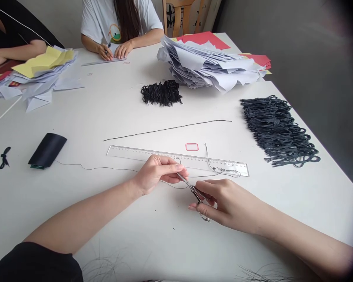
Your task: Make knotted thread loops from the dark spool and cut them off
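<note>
My left hand is closed in a pinch on a thin dark thread. Small metal scissors are in my right hand, with thumb and fingers at the handles. Their blades point at my left fingertips, where the exact contact is hidden. From the left, the thread runs out of a black-wrapped spool; another stretch curls over the right end of a clear ruler. Beyond the ruler lies a separate dark cord, almost straight.
Black looped cord bundles lie in a small pile and a larger pile. A paper stack stands behind them. Left are a knotted cord and more papers. Across the white table, one person holds a pen; another sits at left.
</note>
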{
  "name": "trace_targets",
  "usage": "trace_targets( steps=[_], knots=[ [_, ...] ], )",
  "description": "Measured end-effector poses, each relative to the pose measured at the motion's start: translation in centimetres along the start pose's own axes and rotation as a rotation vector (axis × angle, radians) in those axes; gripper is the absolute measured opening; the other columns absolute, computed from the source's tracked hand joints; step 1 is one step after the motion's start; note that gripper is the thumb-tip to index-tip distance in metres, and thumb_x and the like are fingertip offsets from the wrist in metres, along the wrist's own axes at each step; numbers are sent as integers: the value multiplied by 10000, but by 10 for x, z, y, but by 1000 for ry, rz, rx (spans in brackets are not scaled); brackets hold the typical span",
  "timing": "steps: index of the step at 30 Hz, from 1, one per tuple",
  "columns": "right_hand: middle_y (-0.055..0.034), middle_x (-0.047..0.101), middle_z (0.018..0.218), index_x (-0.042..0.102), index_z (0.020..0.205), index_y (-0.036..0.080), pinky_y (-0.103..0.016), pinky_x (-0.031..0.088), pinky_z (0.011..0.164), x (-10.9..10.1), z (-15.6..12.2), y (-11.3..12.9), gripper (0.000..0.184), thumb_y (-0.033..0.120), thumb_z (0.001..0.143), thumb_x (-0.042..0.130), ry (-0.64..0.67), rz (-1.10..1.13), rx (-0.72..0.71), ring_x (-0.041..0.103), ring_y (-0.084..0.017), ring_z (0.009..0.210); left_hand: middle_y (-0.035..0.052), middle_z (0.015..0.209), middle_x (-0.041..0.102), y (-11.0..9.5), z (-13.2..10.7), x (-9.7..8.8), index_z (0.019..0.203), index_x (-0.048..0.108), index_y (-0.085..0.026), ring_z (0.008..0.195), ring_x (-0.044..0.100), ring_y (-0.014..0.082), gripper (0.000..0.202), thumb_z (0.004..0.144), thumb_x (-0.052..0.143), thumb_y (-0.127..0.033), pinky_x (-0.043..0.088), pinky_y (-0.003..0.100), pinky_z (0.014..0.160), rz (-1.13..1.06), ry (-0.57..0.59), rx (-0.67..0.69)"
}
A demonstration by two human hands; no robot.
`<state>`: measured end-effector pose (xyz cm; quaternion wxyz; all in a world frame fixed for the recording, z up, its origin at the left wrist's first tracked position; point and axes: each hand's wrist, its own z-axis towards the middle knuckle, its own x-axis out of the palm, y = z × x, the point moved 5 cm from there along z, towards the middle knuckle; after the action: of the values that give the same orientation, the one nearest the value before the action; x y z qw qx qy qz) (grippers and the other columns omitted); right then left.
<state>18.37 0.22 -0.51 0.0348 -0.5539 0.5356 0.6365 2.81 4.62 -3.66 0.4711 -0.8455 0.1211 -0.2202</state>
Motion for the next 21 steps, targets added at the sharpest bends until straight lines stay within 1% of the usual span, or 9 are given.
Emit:
trace_targets(
  steps=[11, 15, 19, 21],
  knots=[
    [29, 427, 582, 369, 677, 187, -222, 242, 488, 1, 0, -1, 335, 389, 911, 498, -6, -5, -5, 295, -78, 485, 78, 849, 748, -1, 0, 1, 785, 747, -154, 831, 682, 165, 210, 772, 712, -360, 542, 249, 728, 3, 6, 2],
    [29, 428, 575, 360, 672, 187, -223, 242, 488, 2, 0, -2, 321, 348, 908, 506, -8, 2, 8, 296, -77, 482, 79, 854, 748, -1, 0, 0, 781, 744, -152, 844, 682, 168, 207, 769, 715, -356, 542, 251, 733, 1, 0, -2],
    [20, 459, 591, 380, 683, 185, -227, 258, 492, 2, -2, -3, 293, 333, 902, 508, 10, 2, 27, 317, -81, 489, 83, 854, 748, -1, -1, 0, 766, 739, -150, 848, 689, 180, 202, 755, 724, -351, 543, 264, 736, 0, -17, -9],
    [12, 492, 623, 413, 712, 181, -230, 284, 503, 2, -3, -3, 240, 303, 892, 516, 25, -10, 33, 351, -87, 501, 82, 849, 749, -1, -1, 0, 764, 739, -152, 838, 696, 183, 205, 750, 726, -356, 542, 267, 734, 5, -19, -17]
  ],
)
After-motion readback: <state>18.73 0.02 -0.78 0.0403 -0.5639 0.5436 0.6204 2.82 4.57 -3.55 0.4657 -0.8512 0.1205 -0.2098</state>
